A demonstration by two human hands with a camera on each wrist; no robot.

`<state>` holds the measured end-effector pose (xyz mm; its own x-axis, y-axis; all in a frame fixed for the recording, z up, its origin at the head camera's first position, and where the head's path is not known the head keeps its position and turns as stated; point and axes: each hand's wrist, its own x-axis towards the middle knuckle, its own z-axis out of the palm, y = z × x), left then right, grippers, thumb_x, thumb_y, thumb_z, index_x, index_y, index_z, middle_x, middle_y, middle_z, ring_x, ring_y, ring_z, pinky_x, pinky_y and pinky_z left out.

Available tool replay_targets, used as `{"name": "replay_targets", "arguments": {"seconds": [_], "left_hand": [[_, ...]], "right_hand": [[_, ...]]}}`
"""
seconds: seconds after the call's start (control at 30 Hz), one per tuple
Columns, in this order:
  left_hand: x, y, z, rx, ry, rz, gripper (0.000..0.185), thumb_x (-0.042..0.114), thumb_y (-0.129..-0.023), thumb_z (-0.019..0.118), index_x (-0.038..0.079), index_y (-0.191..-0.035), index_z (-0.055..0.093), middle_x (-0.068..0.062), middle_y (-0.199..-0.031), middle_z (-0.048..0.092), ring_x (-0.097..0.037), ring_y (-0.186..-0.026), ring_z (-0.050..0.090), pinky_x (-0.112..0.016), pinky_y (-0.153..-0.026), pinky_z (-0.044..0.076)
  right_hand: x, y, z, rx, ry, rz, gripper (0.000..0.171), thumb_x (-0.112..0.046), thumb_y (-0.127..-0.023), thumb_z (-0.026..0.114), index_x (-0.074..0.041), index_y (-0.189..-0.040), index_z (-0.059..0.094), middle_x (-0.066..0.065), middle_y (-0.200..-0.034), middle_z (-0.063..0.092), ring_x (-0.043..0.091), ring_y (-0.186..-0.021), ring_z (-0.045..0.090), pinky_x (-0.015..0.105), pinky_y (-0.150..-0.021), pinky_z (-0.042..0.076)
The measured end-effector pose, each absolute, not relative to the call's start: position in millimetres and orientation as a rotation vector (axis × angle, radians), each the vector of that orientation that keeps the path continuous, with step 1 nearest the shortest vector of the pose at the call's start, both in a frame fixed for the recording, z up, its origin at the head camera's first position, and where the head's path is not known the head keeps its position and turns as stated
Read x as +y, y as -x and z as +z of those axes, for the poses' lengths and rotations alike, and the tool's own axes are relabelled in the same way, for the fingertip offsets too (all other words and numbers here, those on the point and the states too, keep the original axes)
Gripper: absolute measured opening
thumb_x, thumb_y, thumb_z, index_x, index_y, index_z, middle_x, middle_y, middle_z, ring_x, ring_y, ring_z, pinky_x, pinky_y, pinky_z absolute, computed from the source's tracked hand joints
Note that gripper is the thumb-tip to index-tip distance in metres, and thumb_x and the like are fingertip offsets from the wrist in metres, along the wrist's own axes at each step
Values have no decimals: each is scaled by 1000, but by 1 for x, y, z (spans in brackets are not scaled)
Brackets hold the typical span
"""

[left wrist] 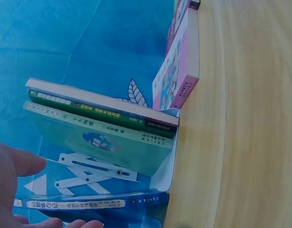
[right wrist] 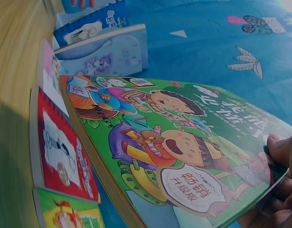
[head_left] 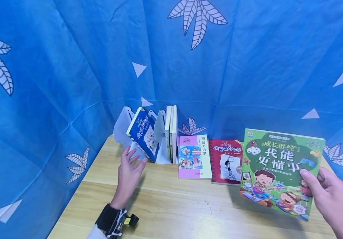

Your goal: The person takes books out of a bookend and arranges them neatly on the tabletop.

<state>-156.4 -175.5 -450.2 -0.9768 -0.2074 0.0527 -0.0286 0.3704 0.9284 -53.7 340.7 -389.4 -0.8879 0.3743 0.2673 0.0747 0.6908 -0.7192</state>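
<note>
My right hand (head_left: 332,192) grips a green children's book (head_left: 282,172) by its right edge, thumb on the front cover. It holds the book above the table, cover facing up toward me. In the right wrist view the thumb (right wrist: 281,149) presses on the cover. My left hand (head_left: 129,164) is beside a blue book (head_left: 144,132), its fingers spread and loosely bent. That book leans in a white bookend rack (head_left: 122,127). In the left wrist view the thumb (left wrist: 27,161) stays apart from the blue book's spine (left wrist: 79,204); whether the other fingertips touch it I cannot tell.
Several books (head_left: 171,136) stand upright at the rack's right end. A pink-and-cream book (head_left: 193,156) and a red book (head_left: 226,162) lean against the blue curtain (head_left: 171,66). A green-and-yellow book (right wrist: 70,213) stands beyond the red one, on the wooden table (head_left: 171,202).
</note>
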Motion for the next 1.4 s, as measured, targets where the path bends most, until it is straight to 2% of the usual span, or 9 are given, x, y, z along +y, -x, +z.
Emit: {"name": "replay_targets", "arguments": {"seconds": [0.1,0.17,0.27,0.37,0.43,0.53,0.67,0.9,1.4], "left_hand": [[-174,162,-451,-2461,-214,-1660,88,26,-101,69,15,-166,11,-14,-167,37,-37,-144,50,-53,-114,53],[-174,165,-450,-2457,-216,-1654,88,27,-100,69,15,-166,12,-14,-166,38,-37,-143,51,-54,-114,53],[-174,169,-450,-2447,-219,-1660,87,26,-100,69,15,-166,13,-15,-165,40,-37,-142,53,-54,-114,53],[-173,173,-449,-2444,-218,-1675,85,26,-100,68,16,-165,14,-17,-163,42,-38,-141,54,-54,-114,53],[-174,176,-450,-2441,-209,-1673,84,26,-100,68,16,-165,16,-18,-161,43,-38,-140,55,-54,-114,53],[-174,181,-452,-2437,-193,-1659,83,25,-100,69,16,-165,18,-19,-159,46,-38,-139,56,-53,-113,54],[-174,185,-453,-2422,-151,-1640,79,22,-100,68,15,-163,21,-20,-156,49,-38,-136,58,-53,-111,56],[-170,191,-449,-2384,-104,-1639,74,19,-100,68,14,-161,26,-19,-151,54,-35,-132,61,-50,-108,58],[-161,207,-447,-2347,-14,-1616,66,15,-103,63,16,-159,30,-19,-157,51,-37,-132,62,-53,-104,60]], "right_hand": [[346,54,-390,-2507,360,1025,37,-28,-108,56,2,-86,52,-17,-57,50,-10,-50,55,16,-42,42],[350,55,-391,-2506,352,1007,34,-27,-108,55,3,-95,55,-21,-58,49,-8,-50,53,17,-43,39],[358,58,-395,-2502,325,1064,37,-25,-110,52,10,-121,58,-37,-70,54,-10,-55,60,12,-48,50],[364,58,-398,-2506,324,1098,36,-25,-110,50,8,-123,55,-43,-76,53,-10,-57,62,13,-49,52],[368,57,-399,-2509,329,1084,32,-24,-111,48,6,-120,55,-38,-73,53,-8,-57,59,14,-48,45],[373,58,-400,-2459,289,1146,8,-20,-110,50,-18,-109,58,-37,-72,57,-7,-56,60,13,-47,46],[379,59,-404,-2391,202,1257,29,-13,-109,50,-42,-107,53,-39,-78,63,-9,-57,66,12,-47,52],[387,58,-410,-2363,214,1229,33,-12,-109,51,-44,-103,54,-38,-71,60,-6,-48,55,15,-40,42],[400,59,-420,-2262,128,1309,46,0,-106,48,-45,-106,60,-41,-84,67,-14,-59,65,9,-46,52]]}}
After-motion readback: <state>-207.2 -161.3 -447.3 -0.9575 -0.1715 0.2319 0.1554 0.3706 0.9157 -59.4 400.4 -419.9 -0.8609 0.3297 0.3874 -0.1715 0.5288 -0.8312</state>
